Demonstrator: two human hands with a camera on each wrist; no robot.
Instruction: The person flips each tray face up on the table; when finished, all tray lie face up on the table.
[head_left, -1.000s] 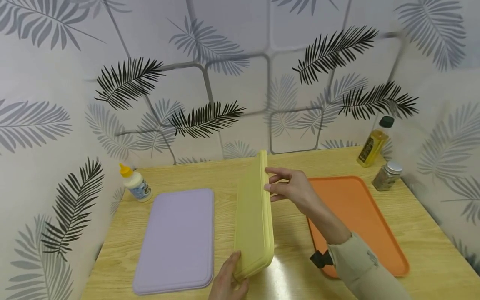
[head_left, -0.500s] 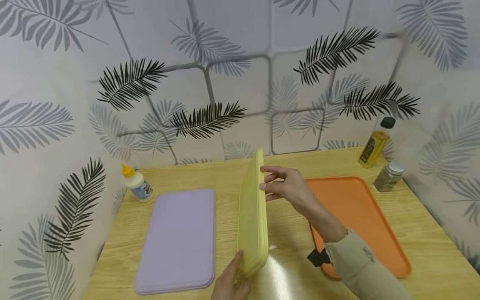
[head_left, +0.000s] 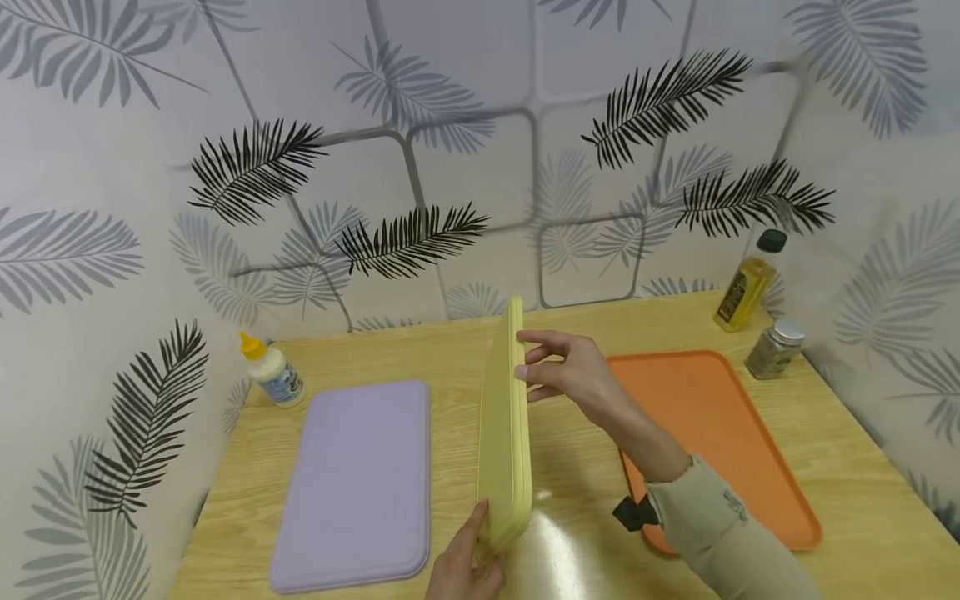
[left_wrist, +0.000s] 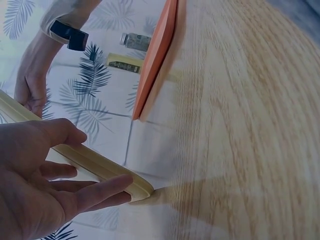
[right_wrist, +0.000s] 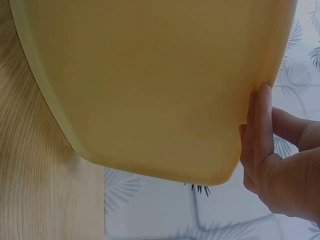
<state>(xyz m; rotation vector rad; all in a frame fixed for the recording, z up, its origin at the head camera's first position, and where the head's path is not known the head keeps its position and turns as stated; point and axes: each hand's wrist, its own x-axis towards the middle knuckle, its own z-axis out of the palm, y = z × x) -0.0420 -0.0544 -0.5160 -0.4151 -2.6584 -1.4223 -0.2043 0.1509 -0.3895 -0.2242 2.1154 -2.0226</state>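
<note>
A yellow tray (head_left: 501,425) stands nearly upright on its long edge in mid-table, seen almost edge-on in the head view. My left hand (head_left: 467,565) grips its near end low down, thumb on one side and fingers on the other. At its upper edge, toward the far end, my right hand (head_left: 573,373) pinches the rim between thumb and fingers. The right wrist view shows the tray's broad recessed face (right_wrist: 145,90), with the fingers of the right hand (right_wrist: 285,155) lying against it. In the left wrist view the tray's lower corner touches the wood.
A lilac tray or board (head_left: 356,479) lies flat to the left, with a glue bottle (head_left: 277,375) behind it. To the right lies an orange tray (head_left: 723,450), partly under the right forearm. An oil bottle (head_left: 745,287) and a lidded jar (head_left: 775,350) stand beyond it by the wall.
The yellow tray has tipped closer to vertical, its upper edge shifting slightly left along with my right hand. My left hand keeps its grip, moving slightly right. The other things stay put.
</note>
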